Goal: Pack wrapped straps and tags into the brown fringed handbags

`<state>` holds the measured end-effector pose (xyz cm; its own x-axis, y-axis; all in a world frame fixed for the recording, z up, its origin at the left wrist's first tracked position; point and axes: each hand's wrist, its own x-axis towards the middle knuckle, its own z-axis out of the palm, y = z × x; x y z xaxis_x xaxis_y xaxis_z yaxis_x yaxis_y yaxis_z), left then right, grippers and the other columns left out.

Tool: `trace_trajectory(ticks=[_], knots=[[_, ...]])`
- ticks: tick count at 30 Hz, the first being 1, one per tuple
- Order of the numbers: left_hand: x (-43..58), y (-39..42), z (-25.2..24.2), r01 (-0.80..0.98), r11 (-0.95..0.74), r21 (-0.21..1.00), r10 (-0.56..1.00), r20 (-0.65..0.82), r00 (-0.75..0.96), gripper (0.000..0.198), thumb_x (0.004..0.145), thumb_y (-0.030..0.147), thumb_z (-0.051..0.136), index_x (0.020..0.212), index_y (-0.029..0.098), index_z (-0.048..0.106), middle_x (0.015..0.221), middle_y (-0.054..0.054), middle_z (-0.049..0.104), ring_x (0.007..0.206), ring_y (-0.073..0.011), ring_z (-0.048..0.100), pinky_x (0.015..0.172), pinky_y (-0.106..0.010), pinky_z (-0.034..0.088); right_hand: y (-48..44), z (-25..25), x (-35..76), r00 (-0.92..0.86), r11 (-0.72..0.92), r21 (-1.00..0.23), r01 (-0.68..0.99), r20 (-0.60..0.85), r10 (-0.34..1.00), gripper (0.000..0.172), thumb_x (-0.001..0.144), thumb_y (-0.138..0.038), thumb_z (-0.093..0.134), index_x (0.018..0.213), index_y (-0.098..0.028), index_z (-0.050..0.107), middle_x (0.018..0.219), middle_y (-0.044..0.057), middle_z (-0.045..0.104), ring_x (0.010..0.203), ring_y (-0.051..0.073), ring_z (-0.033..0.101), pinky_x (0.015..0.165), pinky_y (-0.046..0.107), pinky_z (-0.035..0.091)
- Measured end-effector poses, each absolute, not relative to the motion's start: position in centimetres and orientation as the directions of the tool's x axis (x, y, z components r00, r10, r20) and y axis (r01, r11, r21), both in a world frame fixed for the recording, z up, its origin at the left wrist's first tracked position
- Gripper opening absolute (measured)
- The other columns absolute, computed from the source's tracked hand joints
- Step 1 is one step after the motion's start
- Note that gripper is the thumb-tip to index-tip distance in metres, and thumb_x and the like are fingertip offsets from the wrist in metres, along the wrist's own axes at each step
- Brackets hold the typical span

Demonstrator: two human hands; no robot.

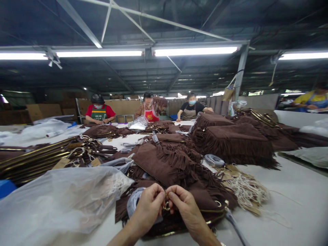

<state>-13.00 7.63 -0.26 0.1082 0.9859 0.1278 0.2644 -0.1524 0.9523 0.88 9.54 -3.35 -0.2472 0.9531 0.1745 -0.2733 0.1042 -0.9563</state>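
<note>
My left hand and my right hand meet fingertip to fingertip over a brown fringed bag. Each pinches with thumb and forefinger; what sits between the fingers is too small and hidden to make out. Just below the fingertips shows a gold metal clasp. The bag lies on its side, its gold zipper edge facing me. Beside my left hand is a roll of grey wrapped strap. More brown fringed bags are heaped right behind my hands.
A bundle of white strings with brown tags lies at right. Clear plastic bags cover the left front, with gold-edged brown straps behind. Stacked fringed bags stand at back right. Several co-workers sit across the white table.
</note>
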Motion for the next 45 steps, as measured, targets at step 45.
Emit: trace_trajectory(ticks=[45], knots=[[-24.6, 8.1, -0.1, 0.544, -0.19, 0.817, 0.945, 0.302, -0.123, 0.044, 0.074, 0.044, 0.041, 0.102, 0.016, 0.059, 0.099, -0.01, 0.068, 0.079, -0.0252, 0.065, 0.07, -0.038, 0.052, 5.0, -2.5, -5.6, -0.57, 0.712, -0.262, 0.651, 0.45, 0.687, 0.018, 0.078, -0.017, 0.068, 0.095, -0.017, 0.066, 0.099, 0.009, 0.07, 0.099, 0.027, 0.061, 0.103, 0.048, 0.039]])
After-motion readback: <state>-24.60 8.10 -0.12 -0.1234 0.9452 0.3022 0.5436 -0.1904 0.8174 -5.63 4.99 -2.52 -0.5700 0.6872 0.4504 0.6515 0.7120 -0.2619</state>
